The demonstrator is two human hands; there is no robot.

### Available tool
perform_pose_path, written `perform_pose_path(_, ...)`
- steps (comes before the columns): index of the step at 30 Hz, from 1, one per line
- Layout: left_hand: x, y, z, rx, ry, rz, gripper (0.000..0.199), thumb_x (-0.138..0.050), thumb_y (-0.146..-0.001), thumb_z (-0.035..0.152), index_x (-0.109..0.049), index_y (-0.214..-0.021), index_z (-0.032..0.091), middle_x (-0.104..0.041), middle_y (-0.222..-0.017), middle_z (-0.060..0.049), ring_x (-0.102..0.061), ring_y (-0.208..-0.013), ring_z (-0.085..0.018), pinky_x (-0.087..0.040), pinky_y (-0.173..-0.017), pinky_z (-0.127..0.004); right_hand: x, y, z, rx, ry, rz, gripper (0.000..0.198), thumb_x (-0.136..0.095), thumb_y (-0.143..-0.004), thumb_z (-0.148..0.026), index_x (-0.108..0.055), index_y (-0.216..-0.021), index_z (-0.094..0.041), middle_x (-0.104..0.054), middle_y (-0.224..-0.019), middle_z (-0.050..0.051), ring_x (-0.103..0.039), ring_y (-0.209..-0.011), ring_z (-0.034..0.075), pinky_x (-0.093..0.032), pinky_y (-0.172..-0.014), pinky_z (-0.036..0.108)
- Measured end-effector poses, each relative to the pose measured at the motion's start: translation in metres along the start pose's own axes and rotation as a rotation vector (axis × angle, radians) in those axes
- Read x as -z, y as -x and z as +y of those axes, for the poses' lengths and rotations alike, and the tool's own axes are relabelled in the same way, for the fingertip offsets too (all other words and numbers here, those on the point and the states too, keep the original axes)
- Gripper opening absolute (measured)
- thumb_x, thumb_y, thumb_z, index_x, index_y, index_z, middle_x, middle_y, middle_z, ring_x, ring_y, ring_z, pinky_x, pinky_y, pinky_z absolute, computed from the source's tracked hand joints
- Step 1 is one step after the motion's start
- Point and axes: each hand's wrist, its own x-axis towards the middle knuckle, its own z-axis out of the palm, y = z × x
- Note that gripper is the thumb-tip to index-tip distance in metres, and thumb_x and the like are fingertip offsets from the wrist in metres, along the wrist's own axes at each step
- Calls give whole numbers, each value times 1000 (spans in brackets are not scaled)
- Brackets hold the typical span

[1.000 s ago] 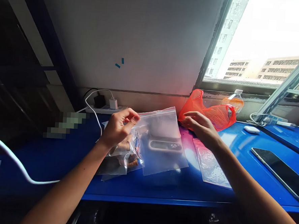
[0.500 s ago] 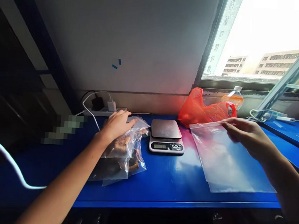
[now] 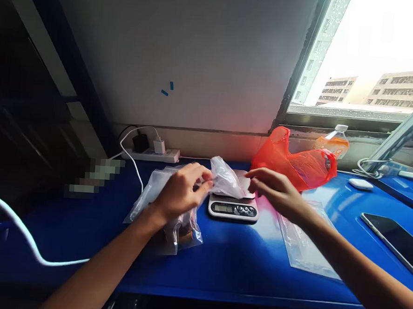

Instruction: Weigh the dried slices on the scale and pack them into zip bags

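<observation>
"While I'm watching remotely, where's the clear bag?"

"Crumpled over the scale; can't tell if it's resting there. Left hand: fingers pinched together on its left side. Right hand: fingers half-curled by its right side, can't tell if they grip."

"Handling?"

"Looks light, limp, slick, hard to break. I'd pinch an edge each side, thumb against forefinger."

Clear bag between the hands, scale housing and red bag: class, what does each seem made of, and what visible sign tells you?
Clear bag: thin, glossy plastic film; it is see-through, crumpled and catches bright glints.
Scale housing: probably smooth moulded plastic, judging by its even, pale, rounded edge, though painted metal is possible.
Red bag: likely thin plastic, slightly shiny; its creased folds look translucent.
</observation>
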Motion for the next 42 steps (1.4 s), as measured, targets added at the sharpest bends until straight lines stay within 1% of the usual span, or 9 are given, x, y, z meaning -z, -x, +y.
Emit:
perform_pose_path(3, -2, 8, 12, -57, 56, -142, 29, -54, -85, 14, -59, -113, 19, -68, -89, -1, -61, -68, -13, -48, -65, -25, -31, -9, -1, -148, -277, -103, 32, -67, -79, -45, -66, -96, -18, -63, -81, 1, -55, -68, 12, -42, -62, 26)
perform_pose_path(6, -3, 14, 18, -123, 59, -254, 50, -54, -82, 9, -51, -130, 22, -68, -94, 0, -63, -74, -13, -50, -67, -24, -39, -2, 3, -238, -461, -48, 33, -71, -76, -42, -64, -98, -18, -62, -78, -1, -53, -66, 10, -39, -61, 24)
perform_pose_path(9, -8, 18, 23, -171, 63, -301, 51, -53, -83, 9, -51, -132, 23, -68, -95, -1, -65, -79, -16, -52, -71, -27, -36, 7, 5, -287, -558, 26, 40, -74, -72, -35, -59, -105, -20, -61, -74, -3, -53, -64, 9, -39, -60, 23)
perform_pose_path(15, -22, 22, 28, -255, -2, -246, 49, -52, -87, 9, -50, -135, 21, -66, -105, -6, -64, -93, -21, -56, -79, -34, -37, 9, 9, -410, -688, 18, 47, -75, -61, -27, -53, -102, -21, -58, -70, -5, -48, -56, 9, -34, -54, 23)
perform_pose_path(21, -25, 24, 31, -336, -76, -140, 41, -52, -90, 10, -55, -130, 14, -63, -114, -13, -62, -101, -25, -56, -89, -42, -40, 9, 14, -467, -756, -6, 46, -73, -62, -28, -50, -101, -22, -56, -71, -6, -49, -58, 10, -34, -56, 24)
perform_pose_path(27, -31, 21, 26, -339, 117, -205, 26, -49, -91, 8, -61, -114, 11, -66, -108, -12, -66, -95, -21, -58, -83, -30, -49, 12, 20, -392, -664, -13, 39, -70, -70, -31, -47, -100, -23, -51, -69, -7, -44, -60, 9, -33, -58, 23)
perform_pose_path(32, -34, 18, 24, -235, 226, -208, 19, -48, -94, 8, -57, -109, 15, -70, -94, -6, -68, -82, -15, -56, -75, -25, -50, 16, 19, -336, -546, -101, 36, -69, -76, -39, -45, -98, -23, -50, -71, -5, -45, -64, 10, -36, -62, 24)
perform_pose_path(38, -34, 22, 22, -344, 134, -270, 14, -47, -94, 9, -58, -91, 17, -65, -78, -2, -62, -70, -15, -50, -67, -26, -53, 24, 14, -249, -514, -220, 29, -63, -83, -35, -40, -95, -23, -50, -73, -4, -45, -64, 10, -36, -60, 23)
perform_pose_path(42, -32, 22, 25, -400, 27, -289, 19, -43, -95, 10, -59, -86, 18, -60, -72, -1, -55, -62, -14, -42, -59, -25, -59, 28, 12, -149, -444, -168, 19, -60, -78, -22, -42, -84, -22, -46, -72, -5, -40, -62, 9, -34, -56, 22)
